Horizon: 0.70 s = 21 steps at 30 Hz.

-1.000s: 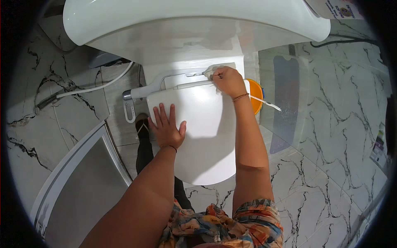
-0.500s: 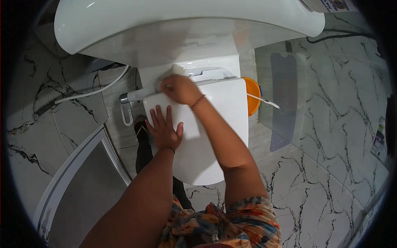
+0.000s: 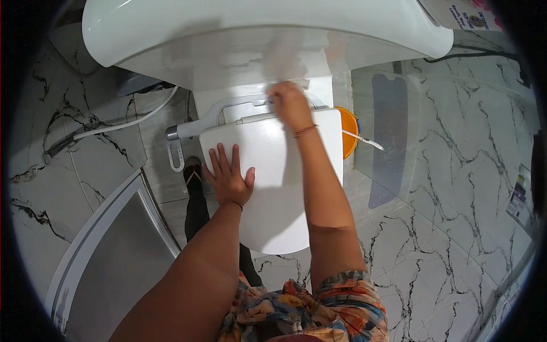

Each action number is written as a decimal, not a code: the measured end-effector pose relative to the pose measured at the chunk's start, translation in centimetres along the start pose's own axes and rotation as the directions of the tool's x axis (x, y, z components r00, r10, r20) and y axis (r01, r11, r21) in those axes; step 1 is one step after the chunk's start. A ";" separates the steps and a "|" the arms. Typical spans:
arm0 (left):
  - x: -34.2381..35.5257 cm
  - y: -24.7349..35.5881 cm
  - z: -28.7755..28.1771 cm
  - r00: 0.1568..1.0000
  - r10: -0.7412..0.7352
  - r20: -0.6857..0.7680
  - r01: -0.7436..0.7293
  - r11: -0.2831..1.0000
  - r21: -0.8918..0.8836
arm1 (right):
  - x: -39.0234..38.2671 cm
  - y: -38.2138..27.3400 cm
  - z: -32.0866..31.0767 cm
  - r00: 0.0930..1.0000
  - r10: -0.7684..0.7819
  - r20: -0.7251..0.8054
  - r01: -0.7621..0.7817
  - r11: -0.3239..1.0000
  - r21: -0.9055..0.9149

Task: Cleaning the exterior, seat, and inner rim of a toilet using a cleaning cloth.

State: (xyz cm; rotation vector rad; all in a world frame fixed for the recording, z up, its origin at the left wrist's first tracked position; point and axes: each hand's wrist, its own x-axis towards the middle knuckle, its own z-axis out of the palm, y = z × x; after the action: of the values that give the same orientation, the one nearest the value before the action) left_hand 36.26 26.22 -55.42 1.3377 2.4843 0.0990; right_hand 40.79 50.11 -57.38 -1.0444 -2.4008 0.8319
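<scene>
My left hand [image 3: 231, 179] lies flat with spread fingers on the closed white toilet lid [image 3: 273, 199], near its left side. Over the lid's back edge, my right hand [image 3: 290, 102] is closed on a pale cloth [image 3: 300, 84], only a bit of which shows past the fingers. The hand is next to the white hinge area behind the lid. On the left of the seat a white bidet side arm with a grey end [image 3: 172, 133] sticks out.
A wide glossy white fixture [image 3: 268, 14] overhangs the back. Right of the toilet stands an orange bucket [image 3: 348, 134] with a white-handled brush [image 3: 367, 140] across it. A white hose [image 3: 128, 121] runs at left, near a white-framed panel [image 3: 97, 233]. A glass panel is at right.
My right hand has moved to the right along the back of the lid with the cloth, uncovering the left part of the hinge area. My left hand stays in place.
</scene>
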 end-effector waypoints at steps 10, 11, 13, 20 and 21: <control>0.2 -0.2 -0.2 1.000 -0.002 -0.017 0.001 1.000 -0.018 | 1.5 -3.4 2.7 0.932 -0.264 0.247 0.220 0.957 0.191; 0.2 0.1 -0.1 1.000 0.001 -0.009 -0.001 1.000 -0.019 | 1.4 -1.5 1.2 0.933 -0.251 0.257 0.216 0.964 0.157; 0.2 0.0 -0.1 1.000 -0.002 -0.003 0.002 1.000 -0.013 | 1.0 0.7 -1.3 0.958 -0.170 0.229 0.142 0.981 0.136; 0.1 0.6 0.1 1.000 -0.007 -0.010 0.007 1.000 -0.022 | 0.8 5.4 -7.1 0.929 0.369 0.013 -0.368 0.928 -0.061; 0.0 0.4 0.2 1.000 -0.011 -0.006 0.011 1.000 -0.025 | 1.0 4.9 -7.0 0.908 0.419 0.009 -0.411 0.895 -0.170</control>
State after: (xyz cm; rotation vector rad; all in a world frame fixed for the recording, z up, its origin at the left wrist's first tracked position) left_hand 36.62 26.43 -55.55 1.3153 2.4868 0.1308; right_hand 46.58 56.05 -55.22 -1.6627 -2.3478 0.8046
